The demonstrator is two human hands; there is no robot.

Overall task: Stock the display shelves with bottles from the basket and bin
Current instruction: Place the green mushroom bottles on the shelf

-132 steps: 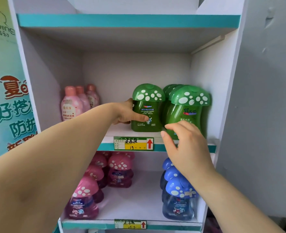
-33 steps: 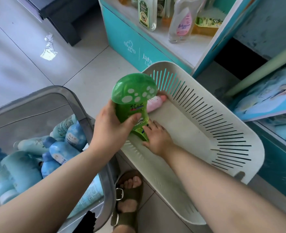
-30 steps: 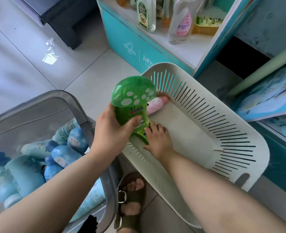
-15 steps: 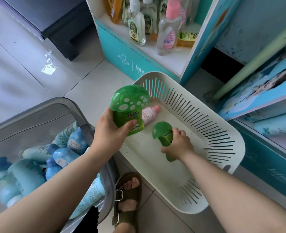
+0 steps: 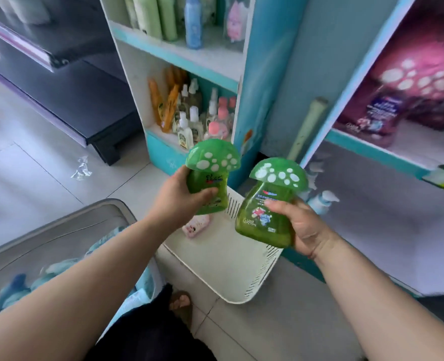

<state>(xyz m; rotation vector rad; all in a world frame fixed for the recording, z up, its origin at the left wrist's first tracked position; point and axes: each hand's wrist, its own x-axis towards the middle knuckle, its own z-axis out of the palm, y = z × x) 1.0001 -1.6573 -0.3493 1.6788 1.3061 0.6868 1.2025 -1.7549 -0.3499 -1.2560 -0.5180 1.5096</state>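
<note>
- Gripping firmly in the head view, my left hand (image 5: 175,201) wraps the left green bottle (image 5: 210,178) above the basket (image 5: 223,261), and my right hand (image 5: 301,227) wraps the right green bottle (image 5: 267,212) over its rim.
- I judge both should travel upright, labels forward.

Right hand (image 5: 301,227) came up out of the white slotted plastic basket (image 5: 231,259) with the second green mushroom-capped bottle (image 5: 262,220). Half a second back I was gripping it low inside the basket; a second back that hand was flat on the basket floor, holding nothing. That bottle ended up upright, clear above the rim. Left hand (image 5: 175,201) raised the first green mushroom-capped bottle (image 5: 210,162) too, so the two sat side by side, apart. My head tilted up: the blue-and-white display shelves (image 5: 210,57) filled the view and the grey translucent bin (image 5: 59,225) slid to the lower left. The basket was down to the small pink bottle (image 5: 197,226).
</note>
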